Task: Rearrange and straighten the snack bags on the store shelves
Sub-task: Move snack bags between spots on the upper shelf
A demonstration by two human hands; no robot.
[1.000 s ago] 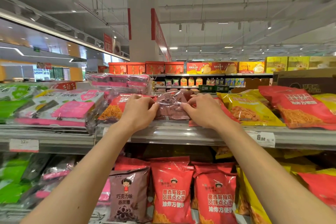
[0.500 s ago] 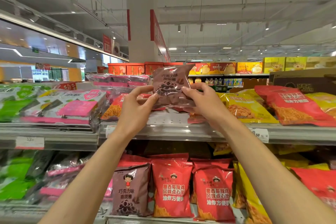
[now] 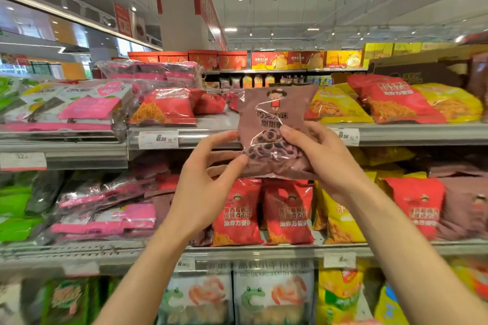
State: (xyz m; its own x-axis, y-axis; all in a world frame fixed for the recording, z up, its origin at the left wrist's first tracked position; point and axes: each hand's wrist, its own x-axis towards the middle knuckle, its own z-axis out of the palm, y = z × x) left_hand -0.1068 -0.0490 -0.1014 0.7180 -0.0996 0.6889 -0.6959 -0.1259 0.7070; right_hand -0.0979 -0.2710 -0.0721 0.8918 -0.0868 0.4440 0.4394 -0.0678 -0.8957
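Brown snack bag [image 3: 274, 124] is held upright in front of the top shelf [image 3: 396, 134]. Left hand [image 3: 208, 182] and right hand [image 3: 319, 161] pinch its lower corners, fingers [image 3: 293, 137] curled.

One wide-angle camera, worn on the person's head, faces forward and level at the store shelves [image 3: 264, 137] from close range. Both forearms reach in from the bottom edge, and the brown snack bag [image 3: 274, 124] sits at centre, very near the lens. Ceiling fills the top; a farther aisle shows behind. The edges curve and blur.
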